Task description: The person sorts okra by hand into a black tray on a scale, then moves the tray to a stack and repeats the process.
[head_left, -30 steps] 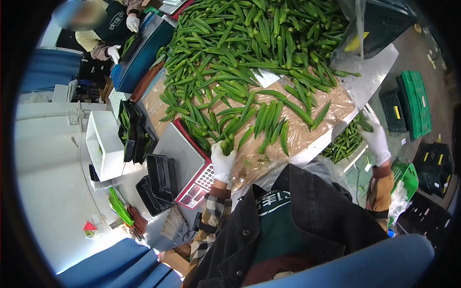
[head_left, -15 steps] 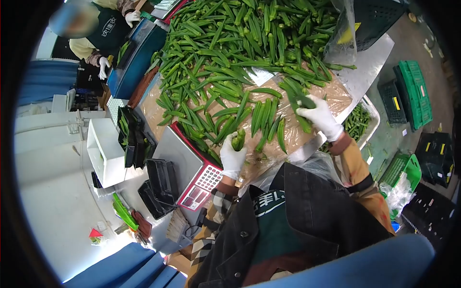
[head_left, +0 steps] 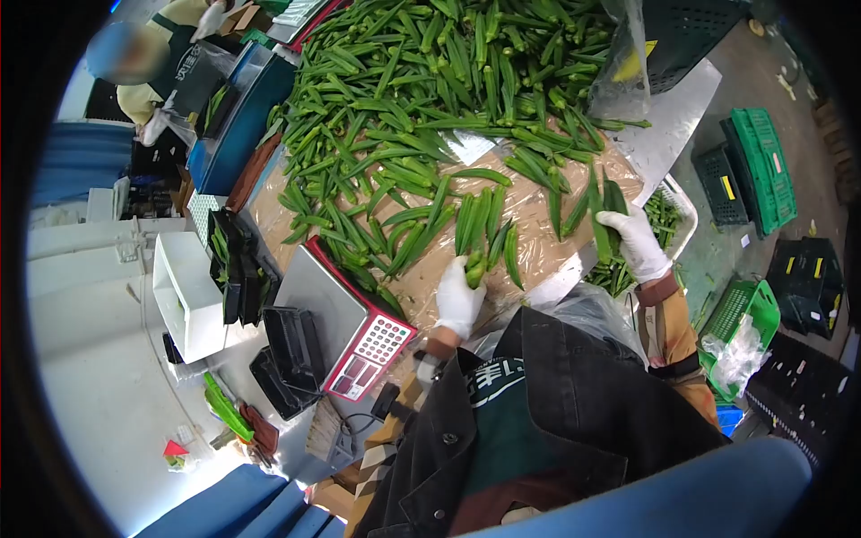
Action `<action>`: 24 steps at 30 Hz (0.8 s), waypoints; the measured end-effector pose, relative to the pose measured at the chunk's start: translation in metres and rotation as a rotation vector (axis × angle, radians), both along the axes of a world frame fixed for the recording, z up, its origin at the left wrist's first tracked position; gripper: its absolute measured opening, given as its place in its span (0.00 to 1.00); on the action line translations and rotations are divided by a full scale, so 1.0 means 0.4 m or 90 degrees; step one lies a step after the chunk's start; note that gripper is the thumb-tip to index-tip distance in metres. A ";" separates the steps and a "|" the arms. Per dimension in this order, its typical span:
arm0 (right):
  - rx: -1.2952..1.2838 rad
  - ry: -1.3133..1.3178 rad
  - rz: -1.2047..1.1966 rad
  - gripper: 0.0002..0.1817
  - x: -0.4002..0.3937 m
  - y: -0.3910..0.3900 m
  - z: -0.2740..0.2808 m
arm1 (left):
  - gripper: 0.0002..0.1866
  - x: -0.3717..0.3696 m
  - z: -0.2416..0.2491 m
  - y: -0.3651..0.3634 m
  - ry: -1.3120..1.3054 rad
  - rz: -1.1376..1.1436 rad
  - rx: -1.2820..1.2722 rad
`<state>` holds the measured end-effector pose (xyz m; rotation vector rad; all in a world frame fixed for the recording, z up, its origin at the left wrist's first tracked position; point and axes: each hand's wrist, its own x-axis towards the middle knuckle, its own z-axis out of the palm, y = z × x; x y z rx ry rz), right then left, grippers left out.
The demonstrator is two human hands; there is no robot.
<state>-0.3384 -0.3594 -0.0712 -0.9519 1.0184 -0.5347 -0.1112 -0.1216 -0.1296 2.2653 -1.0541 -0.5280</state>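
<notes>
A large heap of green okra [head_left: 430, 108] covers the far part of the plastic-covered brown work surface [head_left: 547, 235]. My left hand [head_left: 459, 300], in a white glove, is closed on a few okra pods [head_left: 475, 266] at the near side. Just beyond it lies a small row of pods [head_left: 482, 220] side by side. My right hand [head_left: 637, 242], also gloved in white, grips several long okra pods [head_left: 599, 215] near the table's right edge. Their tips hang toward the surface, close to a white basket [head_left: 689, 220] of okra below.
To the left stand a red-rimmed scale [head_left: 372, 345], black trays [head_left: 291, 354] and a white bin [head_left: 186, 291]. A dark crate [head_left: 686, 40] sits at the back right. Green crates [head_left: 762, 170] are on the floor. Another person [head_left: 170, 67] works at the far left.
My right hand has moved right and nearer to me with its okra, off the spread pods toward the white basket. My left hand has shifted right, toward the small row of pods.
</notes>
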 end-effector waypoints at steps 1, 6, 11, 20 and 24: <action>0.004 0.015 -0.018 0.17 -0.021 -0.008 0.009 | 0.20 0.004 0.019 0.008 0.009 0.021 -0.026; -0.159 0.277 0.000 0.19 -0.034 -0.015 -0.076 | 0.15 0.079 0.074 -0.021 0.013 0.108 -0.111; -0.439 0.572 0.056 0.25 0.106 0.015 -0.175 | 0.24 0.120 -0.029 -0.139 -0.103 0.092 -0.068; -0.307 0.422 0.087 0.29 0.078 -0.036 -0.262 | 0.38 0.096 0.002 -0.213 -0.058 0.010 0.167; -0.388 0.594 0.133 0.28 0.120 0.013 -0.151 | 0.38 0.104 -0.005 -0.220 -0.085 -0.072 0.267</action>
